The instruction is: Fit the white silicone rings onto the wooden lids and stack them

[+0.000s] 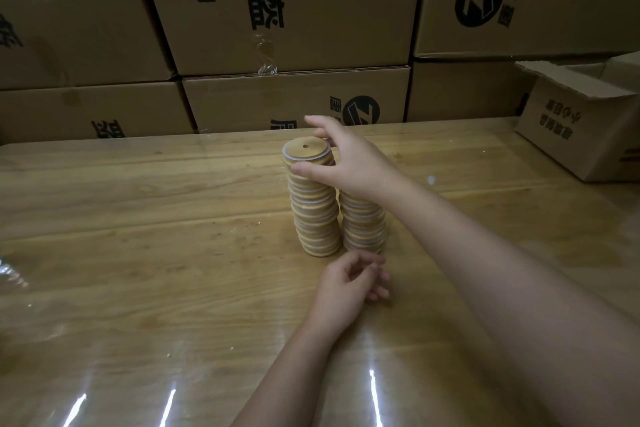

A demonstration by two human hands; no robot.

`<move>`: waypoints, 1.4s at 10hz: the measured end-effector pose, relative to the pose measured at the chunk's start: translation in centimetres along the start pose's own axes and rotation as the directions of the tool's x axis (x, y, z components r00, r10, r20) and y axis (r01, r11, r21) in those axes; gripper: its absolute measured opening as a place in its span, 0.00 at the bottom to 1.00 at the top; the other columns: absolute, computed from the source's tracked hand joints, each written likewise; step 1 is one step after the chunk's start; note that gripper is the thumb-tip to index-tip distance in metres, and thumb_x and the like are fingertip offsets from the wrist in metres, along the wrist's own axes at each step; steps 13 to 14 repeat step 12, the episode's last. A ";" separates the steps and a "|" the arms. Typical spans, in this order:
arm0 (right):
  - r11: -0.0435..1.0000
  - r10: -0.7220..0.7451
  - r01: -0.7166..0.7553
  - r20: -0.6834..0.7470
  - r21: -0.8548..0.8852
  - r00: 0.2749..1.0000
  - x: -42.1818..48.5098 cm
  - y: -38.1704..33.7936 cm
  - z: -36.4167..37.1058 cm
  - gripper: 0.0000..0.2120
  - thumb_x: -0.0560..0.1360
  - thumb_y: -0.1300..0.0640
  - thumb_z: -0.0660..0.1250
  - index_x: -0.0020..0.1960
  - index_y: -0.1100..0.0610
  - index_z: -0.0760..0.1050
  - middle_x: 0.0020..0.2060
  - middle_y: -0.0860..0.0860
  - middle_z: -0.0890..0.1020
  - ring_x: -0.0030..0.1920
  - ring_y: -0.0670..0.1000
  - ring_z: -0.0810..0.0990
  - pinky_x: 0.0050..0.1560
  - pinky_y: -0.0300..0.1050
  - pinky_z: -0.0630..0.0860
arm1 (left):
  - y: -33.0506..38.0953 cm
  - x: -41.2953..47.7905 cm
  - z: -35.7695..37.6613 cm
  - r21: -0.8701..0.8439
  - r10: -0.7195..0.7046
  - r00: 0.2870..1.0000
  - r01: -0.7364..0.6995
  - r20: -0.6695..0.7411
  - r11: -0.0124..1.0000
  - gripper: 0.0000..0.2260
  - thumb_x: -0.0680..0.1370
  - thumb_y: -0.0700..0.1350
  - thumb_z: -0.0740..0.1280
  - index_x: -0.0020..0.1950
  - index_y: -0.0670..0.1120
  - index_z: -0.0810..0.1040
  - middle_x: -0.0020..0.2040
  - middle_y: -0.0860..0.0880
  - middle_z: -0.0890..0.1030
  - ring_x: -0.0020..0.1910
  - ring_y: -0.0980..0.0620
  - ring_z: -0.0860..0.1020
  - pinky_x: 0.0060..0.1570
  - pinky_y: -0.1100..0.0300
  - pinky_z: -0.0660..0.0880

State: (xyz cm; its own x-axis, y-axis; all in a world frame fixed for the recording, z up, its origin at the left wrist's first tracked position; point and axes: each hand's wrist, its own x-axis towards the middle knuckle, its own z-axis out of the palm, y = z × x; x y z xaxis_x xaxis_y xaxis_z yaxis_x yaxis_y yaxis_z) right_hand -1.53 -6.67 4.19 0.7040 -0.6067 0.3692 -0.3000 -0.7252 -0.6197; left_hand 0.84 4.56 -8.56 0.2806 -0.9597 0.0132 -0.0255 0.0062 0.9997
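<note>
Two stacks of wooden lids with white silicone rings stand side by side on the table. The taller stack (pixel 315 215) is on the left and leans slightly. The shorter stack (pixel 363 229) is on the right, its top hidden by my arm. The top lid (pixel 304 149) of the taller stack shows a small hole and a white ring round its edge. My right hand (pixel 353 163) reaches from the right and pinches this top lid between thumb and fingers, index finger raised. My left hand (pixel 346 284) rests on the table just in front of the stacks, fingers loosely curled, holding nothing.
The wooden table (pixel 156 253) has a glossy clear cover. A wall of stacked cardboard boxes (pixel 294 10) runs along its far edge. An open cardboard box (pixel 581 135) sits on the table at the far right.
</note>
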 end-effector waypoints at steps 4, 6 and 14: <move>0.996 0.032 -0.005 -0.312 0.089 0.950 -1.1 2.8 -1.4 0.24 0.70 0.46 0.70 0.64 0.50 0.70 0.59 0.45 0.74 0.58 0.44 0.72 0.59 0.40 0.70 | 0.2 0.0 0.0 -0.023 -0.001 1.000 0.001 0.007 1.000 0.09 0.79 0.34 0.60 0.46 0.45 0.76 0.36 0.49 0.80 0.27 0.57 0.78 0.30 0.67 0.72; 0.979 0.172 -0.146 -0.185 0.143 0.968 -2.9 6.0 -2.9 0.25 0.70 0.46 0.70 0.66 0.47 0.69 0.62 0.45 0.74 0.59 0.43 0.72 0.54 0.35 0.69 | 0.3 0.1 0.0 -0.017 0.000 1.000 0.000 0.010 1.000 0.07 0.79 0.34 0.60 0.48 0.43 0.75 0.37 0.48 0.80 0.27 0.57 0.78 0.30 0.67 0.72; 0.942 0.154 -0.094 -0.167 0.323 0.974 -4.6 7.0 -0.8 0.32 0.71 0.46 0.70 0.71 0.45 0.60 0.67 0.44 0.69 0.65 0.42 0.70 0.62 0.39 0.69 | 0.2 0.0 -0.1 -0.017 -0.018 1.000 0.018 0.012 1.000 0.08 0.79 0.34 0.60 0.47 0.44 0.75 0.36 0.48 0.80 0.27 0.57 0.78 0.30 0.68 0.72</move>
